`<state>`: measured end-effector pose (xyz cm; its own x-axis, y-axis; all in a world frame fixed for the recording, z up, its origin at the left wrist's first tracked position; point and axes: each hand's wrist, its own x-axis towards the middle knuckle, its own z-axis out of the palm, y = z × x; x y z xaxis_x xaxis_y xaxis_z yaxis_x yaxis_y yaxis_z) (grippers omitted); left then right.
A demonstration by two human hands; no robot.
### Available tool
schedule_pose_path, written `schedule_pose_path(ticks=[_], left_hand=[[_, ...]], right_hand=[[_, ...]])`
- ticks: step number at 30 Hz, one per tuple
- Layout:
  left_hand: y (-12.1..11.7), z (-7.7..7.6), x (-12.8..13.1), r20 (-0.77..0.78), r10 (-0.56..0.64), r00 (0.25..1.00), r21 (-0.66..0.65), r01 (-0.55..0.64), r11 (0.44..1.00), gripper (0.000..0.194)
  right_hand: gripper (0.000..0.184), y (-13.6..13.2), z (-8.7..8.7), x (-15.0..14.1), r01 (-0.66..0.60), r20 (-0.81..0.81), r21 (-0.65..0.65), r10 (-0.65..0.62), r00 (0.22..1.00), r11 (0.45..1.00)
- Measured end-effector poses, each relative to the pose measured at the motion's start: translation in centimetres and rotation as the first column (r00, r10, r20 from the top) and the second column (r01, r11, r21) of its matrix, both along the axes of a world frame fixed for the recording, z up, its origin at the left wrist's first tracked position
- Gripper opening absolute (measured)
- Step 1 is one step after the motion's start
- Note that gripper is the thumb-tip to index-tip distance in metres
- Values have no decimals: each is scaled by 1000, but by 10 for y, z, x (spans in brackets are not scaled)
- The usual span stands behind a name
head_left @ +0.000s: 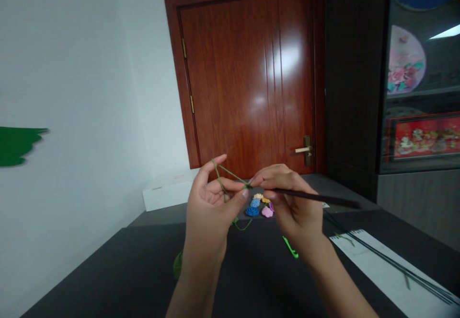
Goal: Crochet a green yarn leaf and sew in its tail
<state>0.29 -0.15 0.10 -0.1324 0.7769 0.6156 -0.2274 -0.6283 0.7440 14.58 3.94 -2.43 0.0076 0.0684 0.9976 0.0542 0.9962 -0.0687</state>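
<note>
Green yarn (233,174) loops over the raised index finger of my left hand (210,207). That hand's thumb and another finger pinch the small green start of the crochet work at their tips. My right hand (298,207) grips a crochet hook (316,196) with a long dark handle that points out to the right. The hook's tip meets the yarn between both hands, and its end is hidden by fingers. A loose yarn tail (244,228) hangs below my left hand. Partly behind my left wrist lies a green yarn ball (177,265).
Beyond my hands lie several crocheted flowers, among them a blue flower (252,211) and a pink flower (267,211). A bright green plastic piece (290,247) rests on the dark table (143,270). Dark green stems (395,256) cross white paper (381,275) at right. A white box (167,192) stands back left.
</note>
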Motion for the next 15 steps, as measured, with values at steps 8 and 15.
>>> schedule_pose_path(ticks=[8, 15], left_hand=[[-4, 4, 4, 122, -177, 977, -58, 185, 981, 73], [-5, 2, 3, 161, -235, 959, -64, 248, 967, 84]], right_hand=[[19, -13, 6, -7, 174, 54, 20, -175, 983, 984], [20, 1, -5, -15, 53, -101, 114, -42, 994, 992]])
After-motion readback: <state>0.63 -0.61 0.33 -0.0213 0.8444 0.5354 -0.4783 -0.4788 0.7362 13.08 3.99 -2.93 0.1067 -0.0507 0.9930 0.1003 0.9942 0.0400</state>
